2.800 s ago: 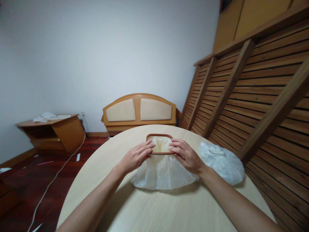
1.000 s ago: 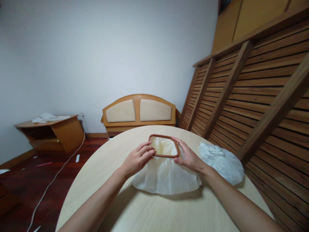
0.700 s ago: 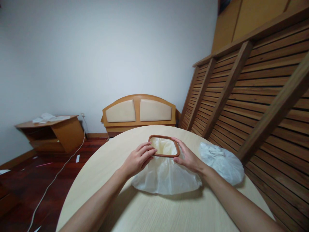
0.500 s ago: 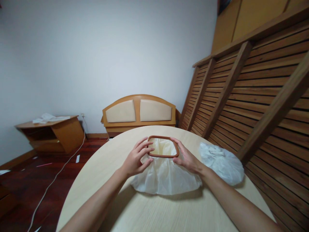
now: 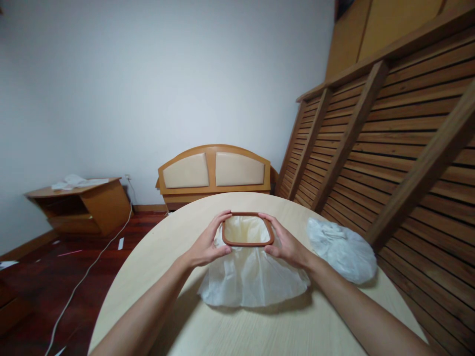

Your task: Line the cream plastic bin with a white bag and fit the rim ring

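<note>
A brown ring [image 5: 248, 244], rounded and rectangular, sits around the mouth of what looks like a small bin. A thin white plastic bag [image 5: 256, 282] lines the opening and hangs down outside over the table, hiding the bin's walls. My left hand [image 5: 210, 243] grips the ring's left side, fingertips at the far corner and thumb near the front corner. On the opposite side my right hand [image 5: 287, 243] holds the ring the same way, fingers behind and thumb in front.
A bundled white plastic bag [image 5: 341, 249] lies on the right of the round table [image 5: 148, 277]. Slatted wooden panels [image 5: 419, 148] lean close along the right. Behind the table stands a headboard [image 5: 214, 168]; a low cabinet [image 5: 100, 207] and a cable [image 5: 89, 269] are at left.
My left fingers, spread over the ring's left edge before, have moved outward and closed around its side. The ring has shifted slightly toward me and sits a little lower in view.
</note>
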Motion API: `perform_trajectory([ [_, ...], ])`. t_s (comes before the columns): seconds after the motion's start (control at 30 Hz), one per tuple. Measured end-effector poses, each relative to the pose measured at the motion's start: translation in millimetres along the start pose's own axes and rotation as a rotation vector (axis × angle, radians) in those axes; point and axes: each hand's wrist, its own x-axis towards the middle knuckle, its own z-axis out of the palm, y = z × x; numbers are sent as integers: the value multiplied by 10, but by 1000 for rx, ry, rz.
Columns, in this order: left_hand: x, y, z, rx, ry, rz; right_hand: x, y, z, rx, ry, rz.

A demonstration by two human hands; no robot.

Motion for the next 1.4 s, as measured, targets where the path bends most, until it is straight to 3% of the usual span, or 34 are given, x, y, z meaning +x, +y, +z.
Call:
perform_trajectory([
  [0.5, -10, -46, 84, 118, 40, -58, 20, 25, -34, -88, 42, 15],
  [0.8, 34, -65, 185, 232, 216, -178, 61, 73, 14, -242, 153, 35],
  [0.97, 49, -41, 208, 302, 255, -254, 40, 84, -41, -352, 121, 18],
  [1.07, 38, 53, 153, 359, 222, -176, 0, 78, -146, -424, 37, -62],
  [1.23, 17, 164, 106, 559, 43, 77, -68, 49, -331, -548, -14, -306],
  [1.4, 5, 5, 214, 706, 66, 36, -51, 18, -340, -605, 76, -343],
])
